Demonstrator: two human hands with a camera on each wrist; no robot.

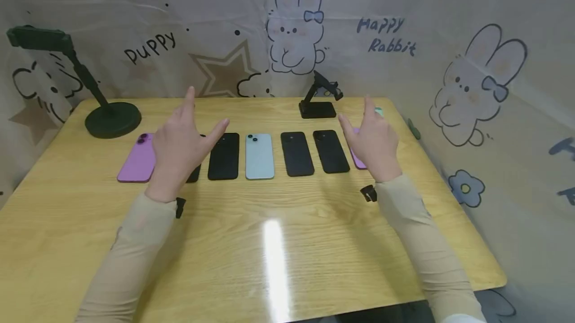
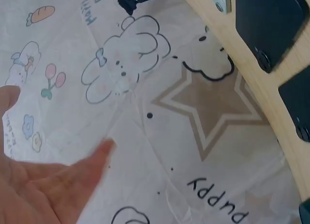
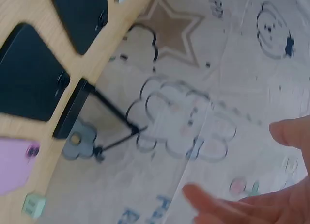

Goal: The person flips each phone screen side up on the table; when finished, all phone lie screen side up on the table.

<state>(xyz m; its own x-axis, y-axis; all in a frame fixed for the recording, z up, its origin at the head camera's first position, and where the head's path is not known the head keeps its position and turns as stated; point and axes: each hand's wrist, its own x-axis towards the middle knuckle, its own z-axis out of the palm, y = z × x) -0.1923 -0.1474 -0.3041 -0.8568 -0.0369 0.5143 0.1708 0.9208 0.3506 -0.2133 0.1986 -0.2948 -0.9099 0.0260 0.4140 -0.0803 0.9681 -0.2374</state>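
A row of several phones lies face down across the table. My left hand is held over the left of the row with thumb and forefinger spread, holding nothing. It is nearest a purple phone and partly hides a black phone beside it. In the middle are another black phone and a light blue phone. Two more black phones follow. My right hand, also spread and holding nothing, hovers over a second purple phone, covering much of it.
A dark green stand rises at the back left of the table. At the back edge sits a small black phone stand. A small mint-green object lies near the right purple phone. A printed cloth hangs behind.
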